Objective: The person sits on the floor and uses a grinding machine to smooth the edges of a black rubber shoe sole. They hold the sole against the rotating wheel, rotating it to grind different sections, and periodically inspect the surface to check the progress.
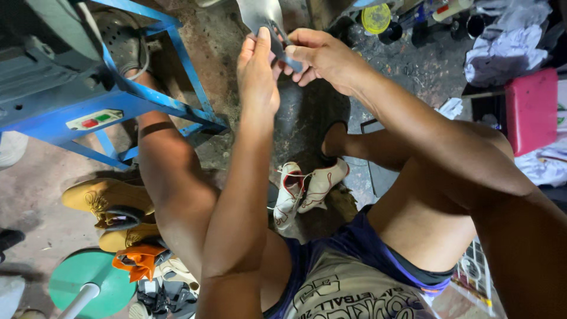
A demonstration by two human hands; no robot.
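Stained workshop floor point(53, 177); at top centre, left hand point(258, 71) and right hand point(322, 56) both pinch a grey shoe piece point(263, 13), raised for inspection.

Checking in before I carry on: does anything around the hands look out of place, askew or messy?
Yes. A white and red shoe lies on its side, splayed open on the dirty floor. Tan boots sit heaped with orange cloth. Both hands, left hand and right hand, pinch a grey sheet piece normally.
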